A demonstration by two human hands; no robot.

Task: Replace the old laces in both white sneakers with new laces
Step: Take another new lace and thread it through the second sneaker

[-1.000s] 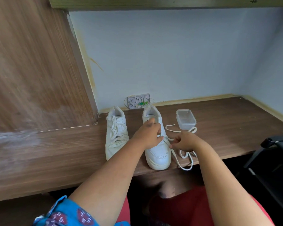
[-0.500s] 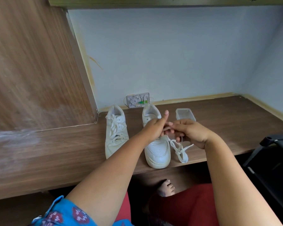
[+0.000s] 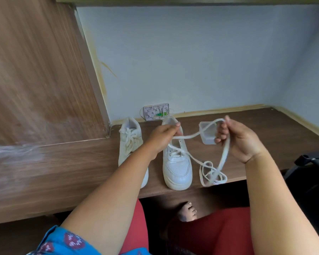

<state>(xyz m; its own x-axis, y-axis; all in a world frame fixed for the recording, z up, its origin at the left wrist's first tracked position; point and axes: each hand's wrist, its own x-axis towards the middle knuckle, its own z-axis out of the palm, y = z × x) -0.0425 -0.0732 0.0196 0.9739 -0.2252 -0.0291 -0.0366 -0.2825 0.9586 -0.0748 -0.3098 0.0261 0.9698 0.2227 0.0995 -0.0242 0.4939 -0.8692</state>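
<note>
Two white sneakers stand side by side on the brown desk, toes toward me. The left sneaker is fully laced and partly hidden by my left forearm. The right sneaker has a white lace crossed through its lower eyelets only. My left hand pinches that lace above the shoe's tongue. My right hand holds the same lace raised to the right, and the rest hangs down into a loose coil on the desk near the front edge.
A small clear plastic box sits behind my right hand. A white wall socket plate is at the back wall behind the shoes. A wooden side panel rises at left. A black chair part is at right.
My hands have moved apart. The right hand pulled the lace up and to the right, drawing more of it through the right sneaker, and the coil on the desk shifted.
</note>
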